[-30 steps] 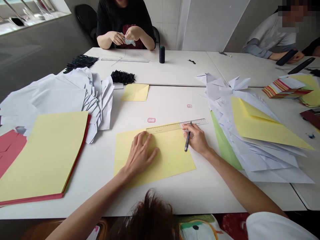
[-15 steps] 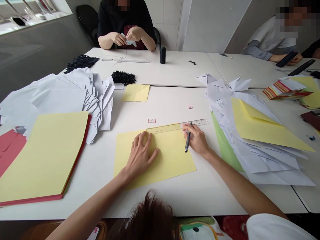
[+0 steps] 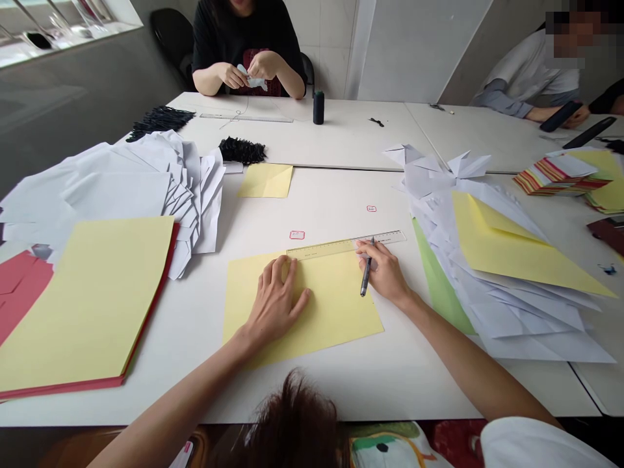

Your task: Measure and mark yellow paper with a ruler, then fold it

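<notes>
A yellow sheet of paper (image 3: pixel 336 312) lies in front of me on the white table. Across its far edge rests a clear ruler (image 3: pixel 326 248), tilted slightly, its right end sticking out past the sheet. My left hand (image 3: pixel 277 296) lies on the paper with fingers spread, the fingertips at the ruler's left end. My right hand (image 3: pixel 385 270) is closed around a pen (image 3: pixel 365 276), its fingers at the ruler near the sheet's top right corner. The pen's upper end points toward me.
Yellow and red sheets (image 3: pixel 88 299) are stacked at left, before a heap of folded white paper (image 3: pixel 112 175). More white papers (image 3: pixel 526 312) with a yellow envelope-like sheet (image 3: pixel 517 247) lie at right. Across the table are a black thread spool (image 3: pixel 318 108) and a person (image 3: pixel 248 52) handling something pale.
Both hands, the ruler and the yellow sheet keep their places relative to one another. The whole view shifts very slightly.
</notes>
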Demonstrator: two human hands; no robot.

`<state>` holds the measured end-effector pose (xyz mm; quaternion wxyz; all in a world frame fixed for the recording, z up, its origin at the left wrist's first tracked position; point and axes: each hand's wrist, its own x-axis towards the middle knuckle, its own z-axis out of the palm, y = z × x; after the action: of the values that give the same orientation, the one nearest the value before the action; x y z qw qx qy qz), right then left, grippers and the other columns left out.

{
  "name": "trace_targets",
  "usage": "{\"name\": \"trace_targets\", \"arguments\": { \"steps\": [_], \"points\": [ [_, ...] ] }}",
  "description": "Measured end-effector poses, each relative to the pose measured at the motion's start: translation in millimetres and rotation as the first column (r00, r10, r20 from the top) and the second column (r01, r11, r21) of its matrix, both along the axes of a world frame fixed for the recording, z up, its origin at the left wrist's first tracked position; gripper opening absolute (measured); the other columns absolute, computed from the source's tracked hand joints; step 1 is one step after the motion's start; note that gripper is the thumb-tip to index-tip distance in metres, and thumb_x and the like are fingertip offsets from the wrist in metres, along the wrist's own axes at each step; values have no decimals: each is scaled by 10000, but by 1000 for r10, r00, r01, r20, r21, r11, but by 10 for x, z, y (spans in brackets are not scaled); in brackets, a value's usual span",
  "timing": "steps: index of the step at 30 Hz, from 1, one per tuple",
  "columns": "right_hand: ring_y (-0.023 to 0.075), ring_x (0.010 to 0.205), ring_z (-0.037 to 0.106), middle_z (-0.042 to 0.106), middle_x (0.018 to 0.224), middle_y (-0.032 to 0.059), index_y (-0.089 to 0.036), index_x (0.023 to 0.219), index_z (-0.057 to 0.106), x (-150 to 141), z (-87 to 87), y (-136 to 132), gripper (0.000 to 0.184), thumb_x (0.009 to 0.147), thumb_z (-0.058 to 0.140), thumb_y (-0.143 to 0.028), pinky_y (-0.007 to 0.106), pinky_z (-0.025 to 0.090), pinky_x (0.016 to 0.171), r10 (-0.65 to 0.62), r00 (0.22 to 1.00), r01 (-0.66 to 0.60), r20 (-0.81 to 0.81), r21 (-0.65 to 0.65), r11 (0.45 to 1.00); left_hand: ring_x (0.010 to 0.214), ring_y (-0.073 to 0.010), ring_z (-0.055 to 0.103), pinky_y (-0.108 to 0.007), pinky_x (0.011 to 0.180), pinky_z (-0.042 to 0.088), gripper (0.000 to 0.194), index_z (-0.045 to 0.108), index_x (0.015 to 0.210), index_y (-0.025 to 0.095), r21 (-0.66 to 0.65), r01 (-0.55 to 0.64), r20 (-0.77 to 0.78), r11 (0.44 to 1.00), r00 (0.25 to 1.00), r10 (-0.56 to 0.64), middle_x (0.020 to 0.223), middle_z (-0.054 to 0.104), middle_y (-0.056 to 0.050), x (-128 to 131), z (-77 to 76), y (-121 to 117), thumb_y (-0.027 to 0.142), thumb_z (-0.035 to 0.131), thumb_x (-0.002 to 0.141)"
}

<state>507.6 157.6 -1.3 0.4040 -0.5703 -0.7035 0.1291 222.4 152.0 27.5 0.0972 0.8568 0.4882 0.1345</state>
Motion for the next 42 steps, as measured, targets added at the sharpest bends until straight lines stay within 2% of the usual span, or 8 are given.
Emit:
{"name": "trace_targets", "arguments": {
  "steps": [13, 22, 42],
  "points": [
    [249, 1224, 631, 671, 1229, 95, -256, 1049, 649, 2, -15, -2, 258, 863, 542, -114, 440, 538, 1023, 7, 1000, -7, 17, 4, 1000, 1419, -389, 263, -588, 1097, 354, 624, 308, 1505, 159, -6, 3, -35, 1000, 999, -3, 1523, 301, -214, 2, -1, -6, 489, 399, 983],
    [251, 1222, 634, 664, 1236, 102, -238, 1064, 659, 7, -38, 2, 262, 866, 543, -111, 424, 542, 1022, 8, 999, -9, 34, 12, 1000, 1419, -392, 267, -584, 1111, 348, 639, 344, 1495, 100, 6, 8, -41, 1000, 999, -8, 1517, 314, -232, 1, -11, -8, 482, 404, 987],
    [251, 1212, 635, 675, 1216, 101, -232, 1034, 655, -15, -20, 2, 241, 873, 538, -96, 427, 552, 1007, 7, 998, -11, 67, 51, 999, 1417, -399, 288, -603, 1100, 363, 654, 326, 1521, 125, 28, 14, -7, 999, 1000, -14, 1508, 337, -231, -10, -32, -7, 467, 437, 975]
  ]
}}
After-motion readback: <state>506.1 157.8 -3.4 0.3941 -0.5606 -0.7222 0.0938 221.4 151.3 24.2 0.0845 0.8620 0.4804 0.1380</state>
